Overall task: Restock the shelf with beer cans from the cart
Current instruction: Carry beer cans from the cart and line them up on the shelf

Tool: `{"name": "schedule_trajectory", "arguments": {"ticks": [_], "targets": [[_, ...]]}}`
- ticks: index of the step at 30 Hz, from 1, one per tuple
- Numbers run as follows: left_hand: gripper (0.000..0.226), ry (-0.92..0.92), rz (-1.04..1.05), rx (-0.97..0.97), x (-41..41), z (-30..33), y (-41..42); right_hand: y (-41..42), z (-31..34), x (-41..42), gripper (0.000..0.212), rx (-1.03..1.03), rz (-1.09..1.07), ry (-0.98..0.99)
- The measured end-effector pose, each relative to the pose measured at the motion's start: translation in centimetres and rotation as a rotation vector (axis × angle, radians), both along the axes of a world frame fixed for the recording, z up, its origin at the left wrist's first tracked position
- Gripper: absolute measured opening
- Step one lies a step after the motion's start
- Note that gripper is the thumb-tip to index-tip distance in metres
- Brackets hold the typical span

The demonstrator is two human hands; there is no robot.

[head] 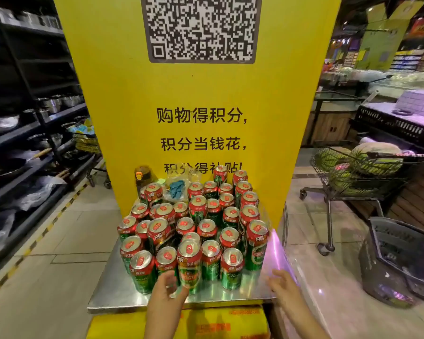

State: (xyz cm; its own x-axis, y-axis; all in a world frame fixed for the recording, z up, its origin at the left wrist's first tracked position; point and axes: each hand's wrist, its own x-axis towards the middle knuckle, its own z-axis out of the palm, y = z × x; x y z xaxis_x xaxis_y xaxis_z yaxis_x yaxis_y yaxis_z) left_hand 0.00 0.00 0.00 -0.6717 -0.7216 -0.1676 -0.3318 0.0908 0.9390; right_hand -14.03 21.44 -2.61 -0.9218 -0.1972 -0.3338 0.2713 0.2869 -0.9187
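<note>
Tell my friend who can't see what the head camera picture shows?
The left hand grips a green-and-red beer can among many upright cans on a shiny metal shelf. The right hand hovers open nearby, before a tall yellow sign.

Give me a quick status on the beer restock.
Left hand grips front can. Right hand open, empty. Cans crowd metal shelf. Nothing blocking.
</note>
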Motion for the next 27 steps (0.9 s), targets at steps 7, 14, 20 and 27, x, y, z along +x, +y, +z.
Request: {"name": "schedule_trajectory", "arguments": {"ticks": [7,14,20,27], "targets": [[0.080,0.086,0.273,-0.176,-5.4,0.6,3.3,-1.2,1.9,-7.5,0.095,0.006,0.161,0.144],[0.101,-0.056,0.422,-0.227,-8.9,-1.1,4.0,-3.8,-0.4,-9.6,0.102,0.033,0.166,0.131],[0.094,-0.166,0.533,-0.285,-10.2,-1.3,3.9,-4.9,-1.1,-9.9,0.096,0.124,0.098,0.218],[0.078,-0.168,0.527,-0.304,-10.2,-1.3,3.3,-4.9,-0.9,-10.5,0.072,0.087,0.061,0.186]]}}
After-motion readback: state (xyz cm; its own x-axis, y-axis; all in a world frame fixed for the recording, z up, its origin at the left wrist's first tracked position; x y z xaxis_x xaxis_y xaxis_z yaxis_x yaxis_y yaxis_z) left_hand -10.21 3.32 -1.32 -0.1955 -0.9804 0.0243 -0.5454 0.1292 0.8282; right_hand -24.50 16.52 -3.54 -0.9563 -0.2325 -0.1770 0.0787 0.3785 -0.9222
